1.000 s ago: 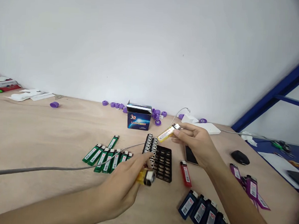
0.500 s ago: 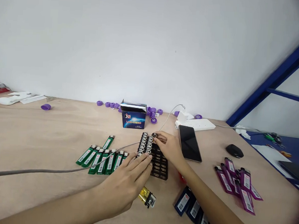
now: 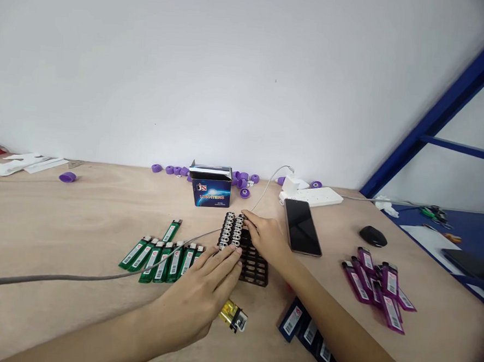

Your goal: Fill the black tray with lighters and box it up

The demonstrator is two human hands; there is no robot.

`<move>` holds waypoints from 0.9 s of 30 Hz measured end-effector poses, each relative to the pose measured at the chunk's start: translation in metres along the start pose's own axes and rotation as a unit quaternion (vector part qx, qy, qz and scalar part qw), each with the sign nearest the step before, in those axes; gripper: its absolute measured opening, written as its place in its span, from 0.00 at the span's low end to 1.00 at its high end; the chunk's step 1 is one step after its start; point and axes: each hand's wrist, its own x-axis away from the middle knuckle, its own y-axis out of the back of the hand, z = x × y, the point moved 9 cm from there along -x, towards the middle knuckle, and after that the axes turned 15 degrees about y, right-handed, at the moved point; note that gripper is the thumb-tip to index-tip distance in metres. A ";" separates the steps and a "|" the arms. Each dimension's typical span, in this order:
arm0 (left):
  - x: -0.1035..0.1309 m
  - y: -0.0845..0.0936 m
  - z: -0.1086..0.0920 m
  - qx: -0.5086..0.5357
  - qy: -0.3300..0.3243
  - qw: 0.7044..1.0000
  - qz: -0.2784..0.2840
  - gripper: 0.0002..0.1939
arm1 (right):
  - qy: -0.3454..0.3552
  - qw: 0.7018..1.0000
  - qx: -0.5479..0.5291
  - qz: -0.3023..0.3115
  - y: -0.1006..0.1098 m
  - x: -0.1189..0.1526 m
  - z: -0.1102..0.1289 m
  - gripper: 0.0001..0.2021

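A black slotted tray stands at the middle of the table, with two rows of lighters upright in its left part, metal tops up. My left hand lies over the near left part of the tray, fingers stretched out flat. My right hand is at the tray's far edge, its fingertips pressed together at the end of the second row; what they grip, if anything, is hidden. A yellow lighter lies just in front of my left hand. Green lighters lie left of the tray, crossed by a grey cable.
Behind the tray stands an open lighter box, with purple caps near it. To the right are a phone, power strip, mouse and purple lighters. Dark blue lighters lie under my right forearm.
The view has shifted slightly. My right fingertips have closed in over the far end of the second row, covering the lighter top there. My left hand stays on the tray.
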 end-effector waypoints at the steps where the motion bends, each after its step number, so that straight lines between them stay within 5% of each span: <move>1: 0.000 0.001 0.000 -0.001 -0.001 1.000 -0.003 0.38 | 0.000 1.000 0.003 0.005 -0.001 0.000 0.000 0.17; 16: 0.007 -0.007 0.004 0.032 0.012 0.998 -0.048 0.41 | 0.020 0.995 -0.028 0.094 -0.026 0.007 -0.008 0.30; 27: 0.007 -0.010 0.005 0.028 0.014 0.999 -0.043 0.43 | 0.060 0.993 -0.100 0.006 -0.008 0.006 -0.001 0.35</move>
